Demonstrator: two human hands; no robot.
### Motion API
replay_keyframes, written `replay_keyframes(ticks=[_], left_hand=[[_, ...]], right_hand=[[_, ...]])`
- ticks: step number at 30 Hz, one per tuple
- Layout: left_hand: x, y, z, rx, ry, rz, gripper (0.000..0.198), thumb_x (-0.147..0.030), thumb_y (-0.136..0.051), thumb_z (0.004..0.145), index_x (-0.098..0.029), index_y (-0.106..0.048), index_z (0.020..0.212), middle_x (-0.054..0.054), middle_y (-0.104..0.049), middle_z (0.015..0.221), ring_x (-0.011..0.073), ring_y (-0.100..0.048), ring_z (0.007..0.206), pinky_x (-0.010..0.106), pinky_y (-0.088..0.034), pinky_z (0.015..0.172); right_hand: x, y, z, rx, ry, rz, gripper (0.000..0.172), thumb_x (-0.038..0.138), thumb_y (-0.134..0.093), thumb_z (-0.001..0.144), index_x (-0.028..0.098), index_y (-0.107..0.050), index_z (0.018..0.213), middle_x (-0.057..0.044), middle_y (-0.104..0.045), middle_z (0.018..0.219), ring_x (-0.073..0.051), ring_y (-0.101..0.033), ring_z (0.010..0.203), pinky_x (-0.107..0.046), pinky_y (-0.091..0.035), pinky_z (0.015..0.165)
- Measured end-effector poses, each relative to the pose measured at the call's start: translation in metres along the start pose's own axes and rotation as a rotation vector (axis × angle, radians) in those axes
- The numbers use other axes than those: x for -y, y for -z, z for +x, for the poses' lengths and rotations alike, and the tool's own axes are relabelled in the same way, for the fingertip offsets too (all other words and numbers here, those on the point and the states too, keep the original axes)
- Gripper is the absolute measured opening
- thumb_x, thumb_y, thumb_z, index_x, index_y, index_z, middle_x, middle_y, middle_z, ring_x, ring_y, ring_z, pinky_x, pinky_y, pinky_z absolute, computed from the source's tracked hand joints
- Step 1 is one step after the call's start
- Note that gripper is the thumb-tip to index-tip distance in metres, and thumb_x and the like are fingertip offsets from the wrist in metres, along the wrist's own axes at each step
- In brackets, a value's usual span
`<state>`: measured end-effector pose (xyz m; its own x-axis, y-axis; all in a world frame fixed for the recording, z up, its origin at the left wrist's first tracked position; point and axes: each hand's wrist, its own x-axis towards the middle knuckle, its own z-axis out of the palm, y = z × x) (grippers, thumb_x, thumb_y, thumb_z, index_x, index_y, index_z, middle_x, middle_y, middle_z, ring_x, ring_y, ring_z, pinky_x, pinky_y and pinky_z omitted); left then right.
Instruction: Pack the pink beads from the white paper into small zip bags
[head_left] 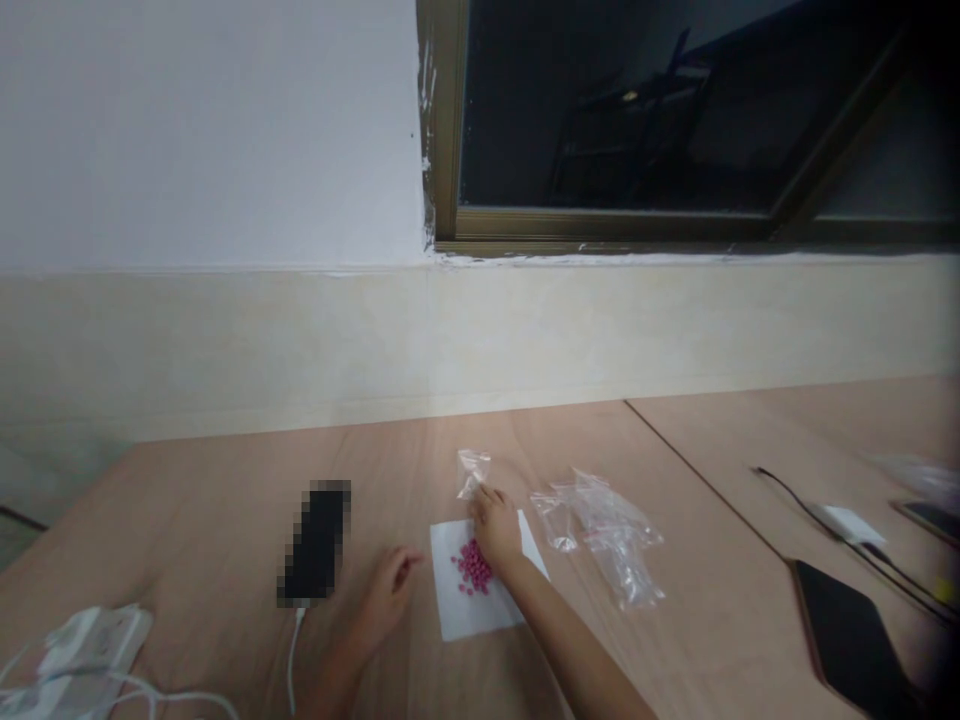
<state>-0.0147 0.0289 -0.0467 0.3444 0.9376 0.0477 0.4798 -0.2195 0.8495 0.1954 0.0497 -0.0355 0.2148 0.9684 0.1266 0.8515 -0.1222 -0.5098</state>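
Observation:
My right hand (pixel 496 528) reaches over the far part of a white sheet of paper (pixel 457 618). Its fingers are bent together at the near edge of a small clear plastic bag (pixel 472 468), which they seem to pinch; the fingertips are partly hidden. Beneath and left of this hand, a loose pile of small pink beads or pellets (pixel 474 568) lies on the paper. Just left of the sheet, my left hand (pixel 393 585) rests low over the table, fingers loosely curled and apart, with nothing in it.
Several clear plastic bags (pixel 619 540) lie right of the paper. A dark phone (pixel 319 545) with a white cable is on the left, beyond a white power strip (pixel 94 645). A dark tablet-like device (pixel 851 635) and cables lie right. The wall (pixel 300 345) bounds the table's back.

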Motion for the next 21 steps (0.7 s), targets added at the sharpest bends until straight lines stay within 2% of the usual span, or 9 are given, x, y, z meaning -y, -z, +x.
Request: replay_keyframes(ticks=[4, 6, 9, 16, 21], left_hand=[[0.004, 0.001, -0.030, -0.005, 0.085, -0.044, 0.020, -0.034, -0.047, 0.080, -0.019, -0.060, 0.079, 0.007, -0.062, 0.084, 0.0212, -0.059, 0.083, 0.032, -0.048, 0.077], [0.001, 0.002, -0.034, -0.006, 0.109, -0.069, 0.021, -0.036, -0.047, 0.080, -0.019, -0.060, 0.079, 0.007, -0.062, 0.084, 0.0214, -0.058, 0.085, 0.033, -0.047, 0.078], [-0.002, 0.004, -0.035, 0.014, 0.150, -0.093, 0.022, -0.038, -0.047, 0.079, -0.019, -0.060, 0.079, 0.006, -0.061, 0.084, 0.0220, -0.058, 0.087, 0.033, -0.047, 0.080], [-0.007, 0.008, -0.038, 0.054, 0.134, -0.099, 0.022, -0.038, -0.047, 0.081, -0.019, -0.058, 0.077, 0.004, -0.059, 0.083, 0.0195, -0.056, 0.084, 0.031, -0.046, 0.079], [-0.010, 0.007, -0.039, 0.065, 0.147, -0.093, 0.020, -0.037, -0.047, 0.081, -0.020, -0.057, 0.077, 0.003, -0.059, 0.080, 0.0192, -0.056, 0.082, 0.030, -0.046, 0.077]], right_hand=[[-0.014, 0.004, 0.000, -0.054, -0.059, -0.049, 0.033, 0.006, -0.041, 0.079, 0.016, -0.068, 0.095, -0.008, -0.067, 0.102, -0.022, -0.054, 0.097, -0.030, -0.037, 0.084], [-0.018, 0.007, 0.001, -0.067, -0.070, -0.053, 0.032, 0.006, -0.040, 0.078, 0.016, -0.071, 0.084, -0.009, -0.069, 0.090, -0.022, -0.055, 0.092, -0.029, -0.038, 0.080], [-0.020, 0.010, 0.003, -0.089, -0.100, -0.068, 0.032, 0.004, -0.041, 0.076, 0.014, -0.071, 0.077, -0.012, -0.068, 0.084, -0.024, -0.055, 0.091, -0.030, -0.037, 0.077], [-0.024, 0.009, 0.000, -0.188, -0.261, -0.089, 0.031, 0.015, -0.037, 0.083, 0.007, -0.064, 0.096, -0.017, -0.066, 0.092, -0.028, -0.055, 0.092, -0.034, -0.037, 0.078], [-0.014, 0.008, 0.009, -0.283, -0.354, -0.049, 0.048, 0.038, -0.033, 0.088, 0.000, -0.052, 0.112, -0.025, -0.059, 0.106, -0.033, -0.054, 0.100, -0.038, -0.036, 0.082]])
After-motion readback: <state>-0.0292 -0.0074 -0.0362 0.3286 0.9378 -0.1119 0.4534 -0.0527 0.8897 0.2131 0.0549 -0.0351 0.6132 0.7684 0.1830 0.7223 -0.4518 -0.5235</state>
